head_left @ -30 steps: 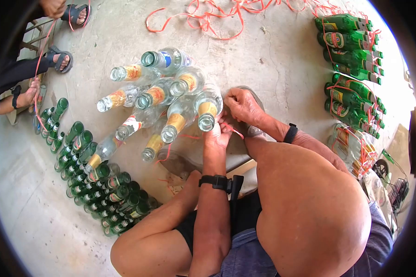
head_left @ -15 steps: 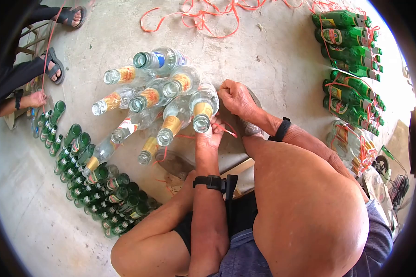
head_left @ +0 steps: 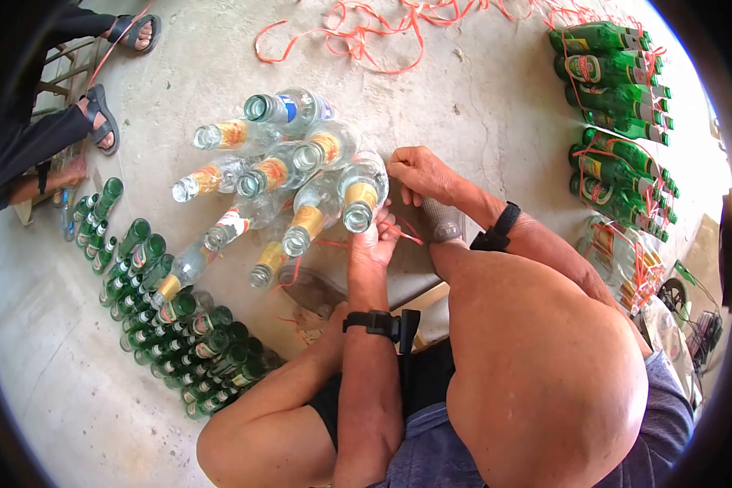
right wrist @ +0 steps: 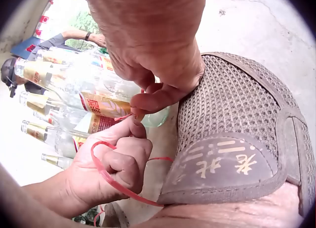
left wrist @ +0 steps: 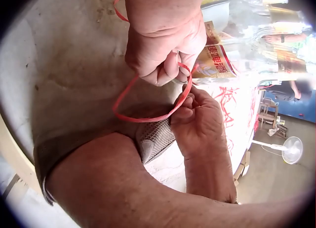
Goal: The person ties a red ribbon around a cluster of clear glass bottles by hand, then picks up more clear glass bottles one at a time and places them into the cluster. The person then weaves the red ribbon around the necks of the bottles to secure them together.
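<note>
Several clear glass bottles (head_left: pixel 313 207) with gold and orange labels stand bunched together in front of the person. Beside the nearest bottle, low down, the left hand (head_left: pixel 372 244) pinches a red plastic strap (head_left: pixel 403 234); in the left wrist view the strap (left wrist: pixel 148 119) loops below that hand (left wrist: pixel 165 45). The right hand (head_left: pixel 427 175) meets the left at the bottle's side, its fingers curled and pinching the strap, as the right wrist view shows with thumb and finger (right wrist: pixel 153 97) against the left fingertips. A label (right wrist: pixel 103 105) lies just behind them.
Many green bottles (head_left: pixel 175 325) stand at the left; strapped green bundles (head_left: pixel 610 81) lie at the right beside a clear bundle (head_left: pixel 622 256). Loose red strap (head_left: pixel 366 41) lies on the floor at the top. Another person's sandalled feet (head_left: pixel 102 122) are at the left. The wearer's shoe (right wrist: pixel 232 119) is close to the hands.
The right hand has shifted slightly and its wrist has turned, while the left hand stays by the bottle. The other person's hand at the left has moved partly out of sight.
</note>
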Action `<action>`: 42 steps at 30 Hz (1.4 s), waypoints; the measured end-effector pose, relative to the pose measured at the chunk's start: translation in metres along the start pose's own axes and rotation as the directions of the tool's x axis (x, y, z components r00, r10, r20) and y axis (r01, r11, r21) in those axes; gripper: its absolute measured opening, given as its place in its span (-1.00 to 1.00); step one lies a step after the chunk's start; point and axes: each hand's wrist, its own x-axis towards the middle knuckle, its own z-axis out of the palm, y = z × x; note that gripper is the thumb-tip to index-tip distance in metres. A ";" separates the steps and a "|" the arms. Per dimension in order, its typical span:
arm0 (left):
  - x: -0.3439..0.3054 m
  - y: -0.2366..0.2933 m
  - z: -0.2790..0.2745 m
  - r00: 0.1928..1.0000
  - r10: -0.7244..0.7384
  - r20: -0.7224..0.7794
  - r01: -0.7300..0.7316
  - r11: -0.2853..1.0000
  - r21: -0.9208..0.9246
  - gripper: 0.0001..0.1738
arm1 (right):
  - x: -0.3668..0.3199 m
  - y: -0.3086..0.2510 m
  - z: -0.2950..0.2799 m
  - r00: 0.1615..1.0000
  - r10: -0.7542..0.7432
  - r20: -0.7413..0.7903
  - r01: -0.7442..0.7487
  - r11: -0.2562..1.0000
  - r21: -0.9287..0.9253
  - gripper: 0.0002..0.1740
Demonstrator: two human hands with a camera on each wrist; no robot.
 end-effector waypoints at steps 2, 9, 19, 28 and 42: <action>0.000 -0.001 0.002 1.000 0.005 -0.021 -0.004 1.000 0.015 -0.76 | 0.001 0.001 0.000 1.000 0.001 0.005 -0.001 1.000 -0.004 -0.67; -0.002 -0.001 0.004 1.000 0.016 -0.025 -0.015 1.000 0.023 -0.77 | 0.004 0.008 0.001 1.000 -0.018 -0.001 0.018 1.000 0.003 -0.73; -0.001 0.001 0.008 0.990 0.114 -0.085 -0.122 0.987 -0.102 -0.82 | -0.001 0.019 0.020 0.892 -0.371 -0.258 0.271 0.896 -0.351 -0.83; -0.007 0.002 0.010 0.969 0.209 -0.135 -0.205 0.978 0.043 -0.82 | 0.003 0.026 0.024 0.796 -0.516 -0.317 0.338 0.813 -0.475 -0.85; -0.012 -0.005 0.022 0.947 0.250 -0.202 -0.236 0.968 0.090 -0.95 | 0.006 0.029 0.023 0.909 -0.295 -0.294 0.226 0.943 -0.245 -0.81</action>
